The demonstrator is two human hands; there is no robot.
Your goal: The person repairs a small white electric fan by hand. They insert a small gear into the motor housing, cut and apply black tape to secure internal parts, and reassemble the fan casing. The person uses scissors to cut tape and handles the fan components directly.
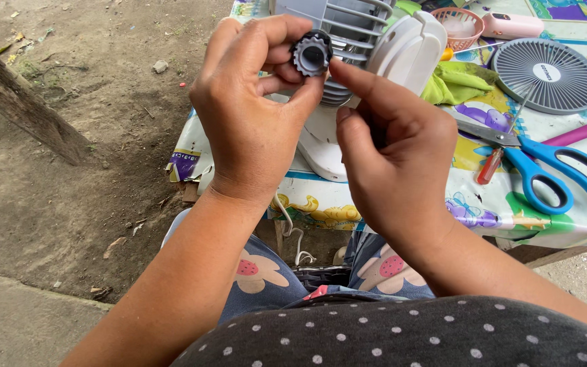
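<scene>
My left hand point(253, 115) pinches a small round grey part with a scalloped rim point(311, 54) between thumb and fingers, held up in front of me. My right hand point(392, 146) reaches in from the right, its index fingertip touching the part's right edge while the other fingers curl. Behind both hands stands a small white table fan body point(402, 51) with its rear grille point(354, 27) exposed, resting on the table's near edge.
A colourful patterned cloth covers the table point(511, 211). On it lie a detached grey front fan grille point(546, 75), blue-handled scissors point(552, 173), a red-handled screwdriver point(489, 166), a green cloth point(460, 81), a small orange basket point(460, 26) and a pink object point(511, 26). Bare dirt ground point(69, 170) lies to the left.
</scene>
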